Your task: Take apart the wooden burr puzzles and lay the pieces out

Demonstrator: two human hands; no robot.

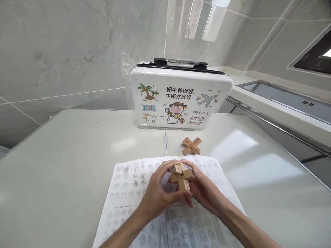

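Note:
Between my two hands is a wooden burr puzzle point(181, 176), its pale interlocking bars crossing one another and marked with dark figures on some ends. My left hand point(162, 193) curls round it, with the thumb along its lower edge and the fingers at the top. From the right, my right hand point(200, 184) grips the same puzzle, its fingers partly hidden behind the wood. Under both hands lies a printed instruction sheet point(121, 199) covered in small grey diagrams. Beyond the sheet's far edge sits a small cross of wooden pieces point(191, 146) with numbers on it.
A white hard case point(181, 100) with cartoon prints and a black handle, wrapped in clear plastic, stands at the back of the white table point(77, 155). Behind it rises a grey tiled wall point(64, 51). A pale counter point(279, 100) runs along the right.

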